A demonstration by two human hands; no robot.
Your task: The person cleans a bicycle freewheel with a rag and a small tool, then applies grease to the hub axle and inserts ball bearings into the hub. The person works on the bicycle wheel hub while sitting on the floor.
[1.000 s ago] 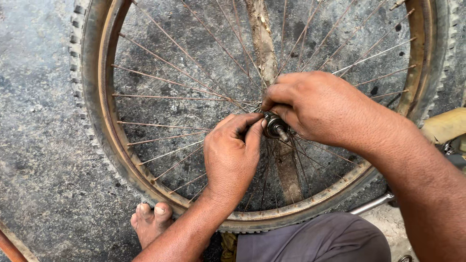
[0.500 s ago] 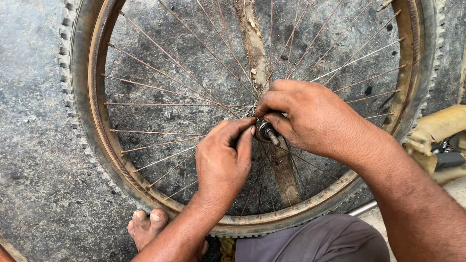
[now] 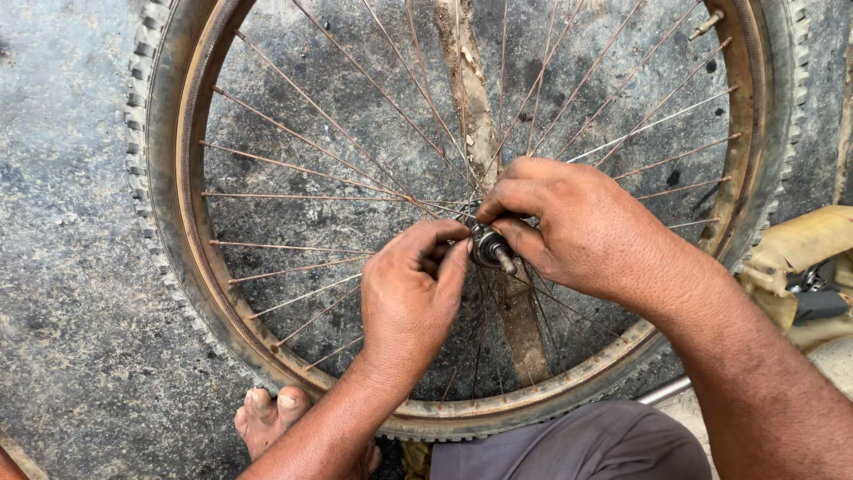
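Both hands worked at the wheel's hub.
The left hand (image 3: pixel 410 298) and right hand (image 3: pixel 582 227) came in from the near side, fingers pinched on the hub (image 3: pixel 490 247) at the centre of the rusty wheel (image 3: pixel 191 178).

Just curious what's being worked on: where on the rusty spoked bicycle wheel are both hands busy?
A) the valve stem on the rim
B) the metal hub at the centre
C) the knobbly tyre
B: both the left hand and right hand pinch the metal hub where the rusty spokes meet.
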